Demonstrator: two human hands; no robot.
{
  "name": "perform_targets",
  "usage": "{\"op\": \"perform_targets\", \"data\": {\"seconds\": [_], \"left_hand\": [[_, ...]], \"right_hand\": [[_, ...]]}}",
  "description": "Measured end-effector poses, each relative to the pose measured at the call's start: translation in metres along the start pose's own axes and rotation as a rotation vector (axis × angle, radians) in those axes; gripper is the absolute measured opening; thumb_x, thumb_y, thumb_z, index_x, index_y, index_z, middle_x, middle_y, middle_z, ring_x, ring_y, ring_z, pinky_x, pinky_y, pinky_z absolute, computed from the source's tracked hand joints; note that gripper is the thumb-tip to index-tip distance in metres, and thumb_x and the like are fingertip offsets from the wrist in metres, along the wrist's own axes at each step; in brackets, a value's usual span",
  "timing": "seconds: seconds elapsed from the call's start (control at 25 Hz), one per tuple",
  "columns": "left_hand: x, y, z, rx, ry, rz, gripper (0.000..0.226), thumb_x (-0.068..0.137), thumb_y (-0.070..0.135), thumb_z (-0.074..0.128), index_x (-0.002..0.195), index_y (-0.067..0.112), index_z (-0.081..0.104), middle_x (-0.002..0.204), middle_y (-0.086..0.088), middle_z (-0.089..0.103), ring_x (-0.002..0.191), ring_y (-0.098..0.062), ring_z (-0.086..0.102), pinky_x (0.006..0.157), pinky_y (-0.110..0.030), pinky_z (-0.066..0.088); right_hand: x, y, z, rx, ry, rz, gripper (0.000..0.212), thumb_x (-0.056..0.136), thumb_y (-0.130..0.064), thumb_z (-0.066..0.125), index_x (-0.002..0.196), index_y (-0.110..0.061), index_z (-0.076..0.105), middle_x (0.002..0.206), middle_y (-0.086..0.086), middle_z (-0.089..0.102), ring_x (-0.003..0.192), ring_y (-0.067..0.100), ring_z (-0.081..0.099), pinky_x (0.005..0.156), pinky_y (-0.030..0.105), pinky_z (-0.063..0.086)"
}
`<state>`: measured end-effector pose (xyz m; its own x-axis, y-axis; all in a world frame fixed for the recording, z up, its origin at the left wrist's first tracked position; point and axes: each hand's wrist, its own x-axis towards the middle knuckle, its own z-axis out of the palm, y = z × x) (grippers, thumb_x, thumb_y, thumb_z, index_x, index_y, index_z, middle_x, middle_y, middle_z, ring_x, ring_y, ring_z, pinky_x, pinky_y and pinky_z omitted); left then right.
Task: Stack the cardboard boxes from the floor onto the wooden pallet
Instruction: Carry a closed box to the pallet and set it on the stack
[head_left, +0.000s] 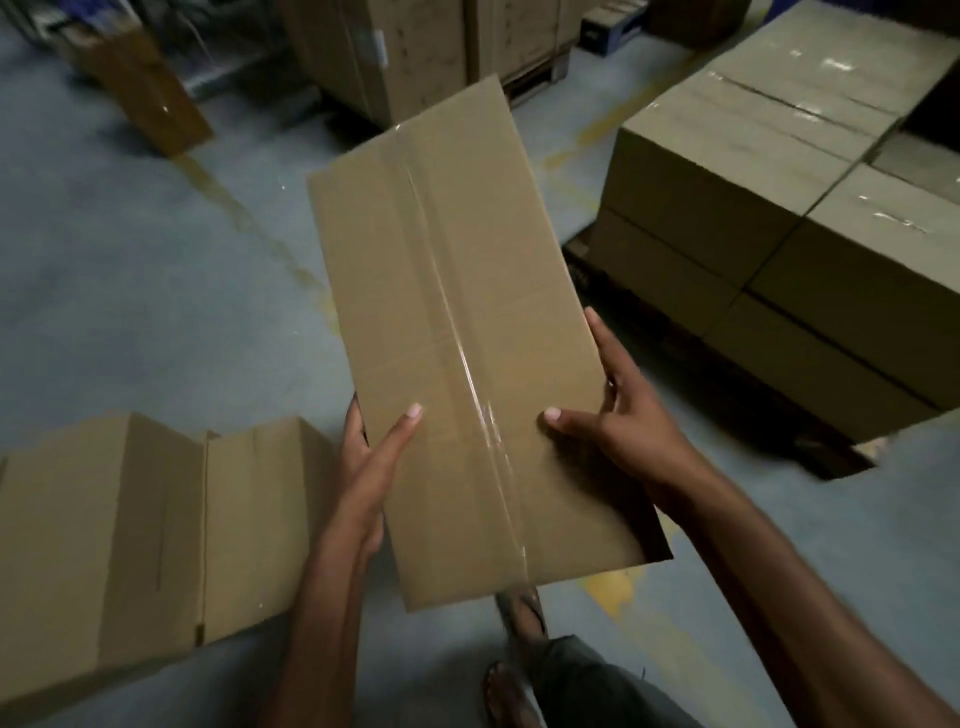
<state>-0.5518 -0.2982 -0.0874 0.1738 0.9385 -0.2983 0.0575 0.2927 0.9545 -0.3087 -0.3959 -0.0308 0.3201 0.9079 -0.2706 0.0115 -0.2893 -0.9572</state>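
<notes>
Centre of frame: taped cardboard box (457, 332), held clear of the floor (130, 291), long axis running from bottom centre toward upper centre, top face to camera, clear tape strip down the seam. On its near left edge: left hand (371, 467), thumb flat on the top face, fingers down the side wall. On its right edge: right hand (623, 421), thumb on top near the tape, fingers wrapped along the side. Both hands gripping the box. Bare forearms entering from the bottom of the frame.

Right of frame: stacked boxes (779, 249), two layers visible, several side by side, tape glinting on the tops. Under them a dark pallet (577, 275), showing only at the stack's lower left corner and along the base; material not discernible. Held box near the stack, apart from it, not over it.

Lower left: two more floor boxes (130, 540) standing side by side, touching, blurred. Upper left: brown carton (150, 93), tilted. Upper centre: far stack (415, 57) of large cartons on another pallet. At top, just right of it: small blue object (608, 31), too blurred to identify. Worn yellow line (249, 223) running diagonally across the grey floor, another yellow patch at bottom, right of centre. Bottom centre: sandalled foot (519, 616) below the box's near end, second foot (506, 696) lower, grey trouser leg (587, 680).
</notes>
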Motion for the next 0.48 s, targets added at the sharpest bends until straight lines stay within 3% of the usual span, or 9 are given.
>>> {"op": "perform_targets", "data": {"seconds": [0.16, 0.32, 0.48], "left_hand": [[-0.061, 0.02, 0.04, 0.008, -0.084, 0.133, 0.066, 0.087, 0.03, 0.081, 0.146, 0.031, 0.051, 0.133, 0.01, 0.068, 0.124, -0.011, 0.064, 0.109, -0.044, 0.05], [-0.115, 0.043, 0.1, 0.057, -0.255, 0.21, 0.068, 0.087, 0.029, 0.082, 0.145, 0.039, 0.049, 0.131, 0.011, 0.069, 0.119, -0.014, 0.067, 0.102, -0.048, 0.054], [-0.164, 0.054, 0.18, 0.085, -0.461, 0.285, 0.069, 0.087, 0.026, 0.083, 0.145, 0.04, 0.048, 0.131, 0.008, 0.069, 0.118, -0.019, 0.069, 0.099, -0.05, 0.057]], "right_hand": [[-0.077, -0.007, -0.046, 0.039, 0.108, -0.055, 0.107, 0.082, -0.004, 0.082, 0.157, -0.053, 0.023, 0.127, -0.038, 0.049, 0.107, -0.02, 0.057, 0.08, 0.011, 0.05], [-0.153, -0.003, -0.115, 0.073, 0.276, -0.076, 0.106, 0.08, -0.006, 0.083, 0.156, -0.053, 0.025, 0.144, -0.019, 0.047, 0.123, 0.0, 0.052, 0.091, 0.027, 0.049], [-0.223, 0.012, -0.188, 0.113, 0.464, -0.103, 0.103, 0.081, -0.001, 0.079, 0.157, -0.048, 0.03, 0.143, -0.017, 0.053, 0.122, 0.002, 0.056, 0.095, 0.029, 0.051]]}}
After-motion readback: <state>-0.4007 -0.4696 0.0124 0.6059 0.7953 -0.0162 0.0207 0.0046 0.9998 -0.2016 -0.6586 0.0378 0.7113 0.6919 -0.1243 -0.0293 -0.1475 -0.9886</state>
